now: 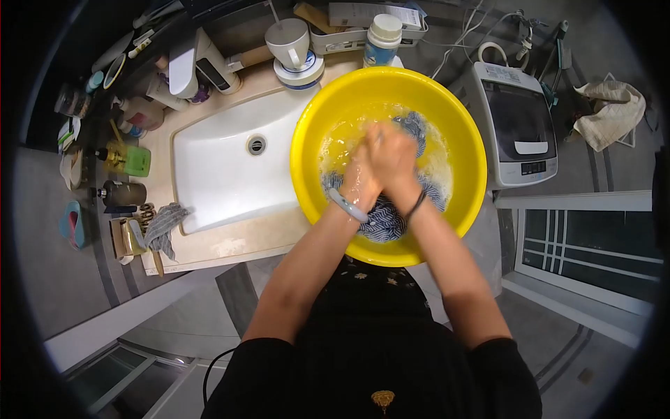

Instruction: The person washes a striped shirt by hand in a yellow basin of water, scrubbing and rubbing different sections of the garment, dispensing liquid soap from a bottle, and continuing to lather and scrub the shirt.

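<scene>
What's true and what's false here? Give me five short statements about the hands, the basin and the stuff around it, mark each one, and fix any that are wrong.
1. The left hand and right hand are close together over the yellow basin. True.
2. The patterned cloth lies in the white sink. False: the patterned cloth is in the yellow basin.
3. A pale bangle is on the left wrist. True.
4. The washing machine stands left of the basin in the picture. False: the washing machine stands to its right.
5. A round drain shows in the white sink. True.
</scene>
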Action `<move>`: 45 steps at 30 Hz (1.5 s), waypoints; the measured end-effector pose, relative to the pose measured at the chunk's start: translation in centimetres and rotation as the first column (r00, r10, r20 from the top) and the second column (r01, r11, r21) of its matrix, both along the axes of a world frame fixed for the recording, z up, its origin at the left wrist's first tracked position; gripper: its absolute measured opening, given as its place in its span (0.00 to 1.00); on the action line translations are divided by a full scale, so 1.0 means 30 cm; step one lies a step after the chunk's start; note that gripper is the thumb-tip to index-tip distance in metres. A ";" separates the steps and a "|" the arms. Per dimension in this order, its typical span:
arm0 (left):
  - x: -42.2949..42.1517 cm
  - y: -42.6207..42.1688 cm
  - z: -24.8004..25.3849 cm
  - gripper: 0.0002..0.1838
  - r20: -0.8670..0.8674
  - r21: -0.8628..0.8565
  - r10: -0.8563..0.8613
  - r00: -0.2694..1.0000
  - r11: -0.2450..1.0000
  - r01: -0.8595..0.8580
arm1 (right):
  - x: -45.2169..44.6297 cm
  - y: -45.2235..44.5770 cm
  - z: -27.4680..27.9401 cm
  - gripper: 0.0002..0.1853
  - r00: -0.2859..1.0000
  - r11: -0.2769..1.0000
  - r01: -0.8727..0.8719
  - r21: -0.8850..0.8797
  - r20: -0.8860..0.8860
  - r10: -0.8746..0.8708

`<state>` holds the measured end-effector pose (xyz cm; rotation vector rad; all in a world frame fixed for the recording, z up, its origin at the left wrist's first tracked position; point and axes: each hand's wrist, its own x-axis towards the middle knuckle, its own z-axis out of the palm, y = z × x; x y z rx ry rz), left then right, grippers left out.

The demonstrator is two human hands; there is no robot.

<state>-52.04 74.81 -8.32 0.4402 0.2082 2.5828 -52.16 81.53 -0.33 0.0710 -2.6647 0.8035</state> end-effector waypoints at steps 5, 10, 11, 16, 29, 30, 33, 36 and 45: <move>-0.049 0.009 0.209 0.14 0.467 -0.420 0.317 0.825 0.901 -0.109 | -0.001 0.017 0.081 0.11 0.991 0.993 -0.041 -0.108 -0.130 0.026; -0.041 -0.044 0.234 0.15 0.371 -0.422 0.219 0.902 0.905 -0.046 | 0.140 -0.052 0.084 0.08 0.960 0.973 -0.185 -0.141 -0.238 0.148; -0.047 -0.041 0.207 0.14 0.388 -0.398 0.236 0.891 0.915 -0.069 | 0.133 -0.048 0.076 0.08 0.965 0.981 -0.156 -0.114 -0.229 0.127; -0.022 -0.040 0.199 0.14 0.415 -0.492 0.262 0.871 0.870 -0.027 | 0.090 -0.031 0.055 0.07 0.973 0.984 -0.154 -0.087 -0.188 0.136; -0.166 -0.034 0.042 0.15 0.203 -0.956 0.206 0.957 0.253 0.148 | -0.104 0.313 -0.082 0.24 0.851 0.968 -0.250 -0.030 0.470 0.234; -0.151 -0.040 0.085 0.15 0.210 -0.955 0.201 0.957 0.253 0.157 | -0.082 0.320 -0.031 0.21 0.634 0.942 -0.272 -0.200 0.699 0.331; -0.167 -0.137 0.206 0.10 0.206 -0.904 -0.102 0.973 0.360 0.229 | -0.030 0.393 -0.033 0.16 0.694 0.956 -0.086 -0.281 0.671 0.260; -0.252 -0.217 0.172 0.10 0.447 -0.699 0.218 0.868 0.690 0.187 | -0.079 0.423 -0.051 0.15 0.764 0.941 0.142 -0.306 0.639 0.093; -0.210 -0.042 -0.017 0.11 0.331 -0.853 0.614 0.716 0.520 -0.052 | -0.168 0.180 -0.221 0.15 0.966 0.973 -0.058 0.224 0.260 -0.003</move>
